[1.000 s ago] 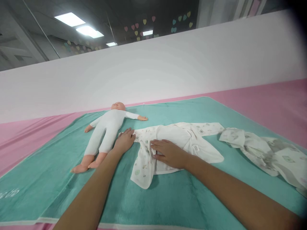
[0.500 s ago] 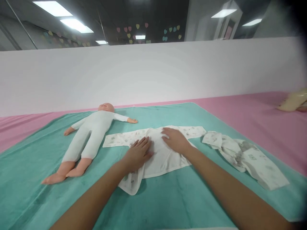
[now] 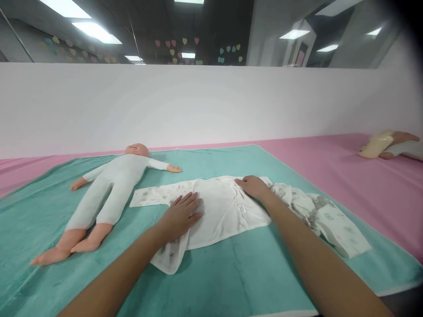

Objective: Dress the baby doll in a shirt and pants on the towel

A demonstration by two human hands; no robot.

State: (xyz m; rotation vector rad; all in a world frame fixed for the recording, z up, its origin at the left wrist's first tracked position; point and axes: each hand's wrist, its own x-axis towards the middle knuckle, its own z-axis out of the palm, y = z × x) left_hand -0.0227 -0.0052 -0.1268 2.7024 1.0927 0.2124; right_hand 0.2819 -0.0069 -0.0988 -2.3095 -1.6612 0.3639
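A white baby shirt [image 3: 214, 215] with small printed figures on its sleeve lies spread out, its plain inside and a small label showing. My left hand [image 3: 180, 215] rests flat on its left side, fingers stretched out. At the right shoulder, my right hand [image 3: 254, 187] has its fingers bent and together on the fabric; creases run from the fingertips. The right sleeve is mostly hidden behind that hand. A baby doll [image 3: 114, 180] in a white suit lies face up to the left, arms spread.
A crumpled printed baby garment [image 3: 340, 226] lies right of the shirt. Beneath everything is a teal blanket [image 3: 218, 281] on a pink cover [image 3: 317, 152]. Part of another doll [image 3: 380, 143] shows at the far right. A white wall [image 3: 205, 105] stands behind.
My right hand has moved right across the shirt and its fingers have drawn together; the label now shows. My left hand stays on the shirt. The view has turned slightly right.
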